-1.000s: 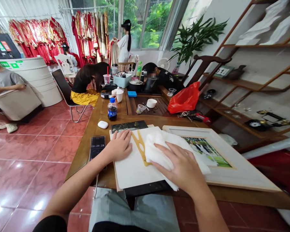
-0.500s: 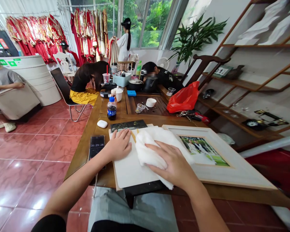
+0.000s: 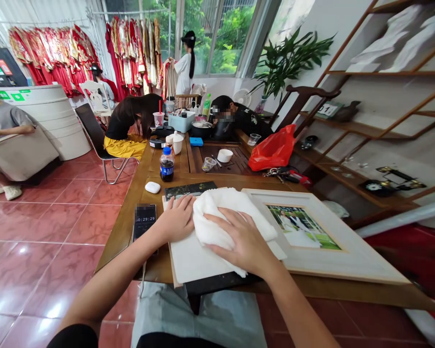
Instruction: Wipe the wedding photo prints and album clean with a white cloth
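Observation:
My left hand lies flat on a white board, fingers apart, pressing near its upper left part. My right hand is on a bunched white cloth, gripping it against the board beside my left hand. The cloth's loose part spreads right and hides much of the board. A dark printed picture shows behind my left fingers, partly covered. To the right lies a pale picture frame with a wide white mat around a photo.
Left of the board, a phone shows a running timer. Beyond it stand a white earbud case and a blue-capped cola bottle. A red plastic bag, keys and a white bowl are farther back. Two people lean over the far table end.
My right hand has moved left with the cloth, bringing the bunched part close to my left hand. My left hand stays in place. The view has shifted slightly.

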Available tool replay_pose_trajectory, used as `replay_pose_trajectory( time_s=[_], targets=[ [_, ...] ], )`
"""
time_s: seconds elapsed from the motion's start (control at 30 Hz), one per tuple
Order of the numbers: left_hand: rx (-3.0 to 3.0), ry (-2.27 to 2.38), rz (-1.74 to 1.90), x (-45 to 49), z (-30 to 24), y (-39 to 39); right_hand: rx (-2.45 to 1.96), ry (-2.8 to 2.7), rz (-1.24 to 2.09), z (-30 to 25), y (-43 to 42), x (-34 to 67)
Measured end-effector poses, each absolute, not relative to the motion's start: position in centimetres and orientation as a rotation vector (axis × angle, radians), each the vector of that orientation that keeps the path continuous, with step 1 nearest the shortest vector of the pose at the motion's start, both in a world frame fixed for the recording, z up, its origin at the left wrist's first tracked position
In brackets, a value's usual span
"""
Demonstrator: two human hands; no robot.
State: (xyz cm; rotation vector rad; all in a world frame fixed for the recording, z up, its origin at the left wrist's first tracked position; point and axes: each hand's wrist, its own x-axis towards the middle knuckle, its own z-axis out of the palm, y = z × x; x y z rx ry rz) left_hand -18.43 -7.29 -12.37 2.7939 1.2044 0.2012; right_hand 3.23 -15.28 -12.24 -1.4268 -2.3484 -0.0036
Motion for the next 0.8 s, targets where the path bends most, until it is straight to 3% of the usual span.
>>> replay_pose_trajectory(
  time_s=[0.33,0.8],
  targets=[
    [2.758,1.205,0.216,-18.5,-12.0,-7.3,-1.742,-2.199,0.012,-11.6,-11.8,7.0],
    [2.777,1.168,0.282,-18.6,-12.1,-7.4,-1.454,-2.487,0.113,-10.5,-10.5,3.5]
  ],
)
